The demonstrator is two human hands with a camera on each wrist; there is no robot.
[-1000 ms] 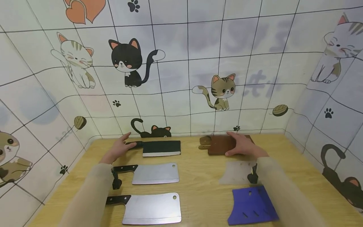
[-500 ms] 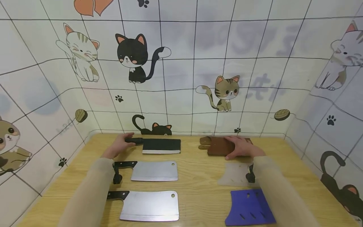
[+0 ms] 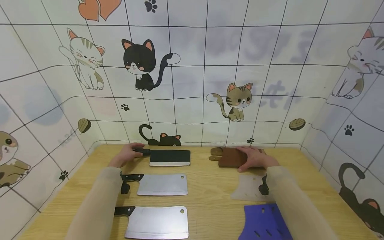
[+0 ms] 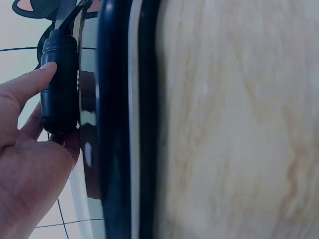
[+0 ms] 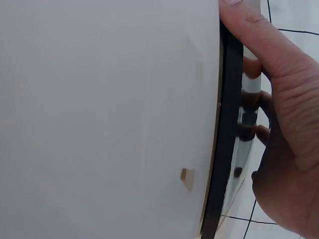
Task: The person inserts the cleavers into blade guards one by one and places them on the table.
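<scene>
A black-bladed cleaver (image 3: 170,157) lies at the back left of the wooden table (image 3: 210,196). My left hand (image 3: 127,156) grips its black handle (image 3: 141,151); in the left wrist view my fingers (image 4: 30,84) curl against that handle (image 4: 60,84) beside the dark blade (image 4: 119,124). At the back right lies a brown knife sheath (image 3: 228,156). My right hand (image 3: 255,157) holds its right end, thumb at the near edge. The right wrist view shows my right hand (image 5: 284,129) with thumb and curled fingers either side of a thin dark edge (image 5: 227,124).
Two steel cleavers with black handles lie in front of the left hand, one mid-table (image 3: 162,184) and one near the front edge (image 3: 156,222). A translucent sheath (image 3: 247,188) and a blue sheath (image 3: 264,224) lie under my right forearm. Tiled walls with cat pictures enclose the table.
My left hand, open beside the black cleaver's handle a second ago, has closed round it. The right hand has stayed on the brown sheath. The head view shifted slightly.
</scene>
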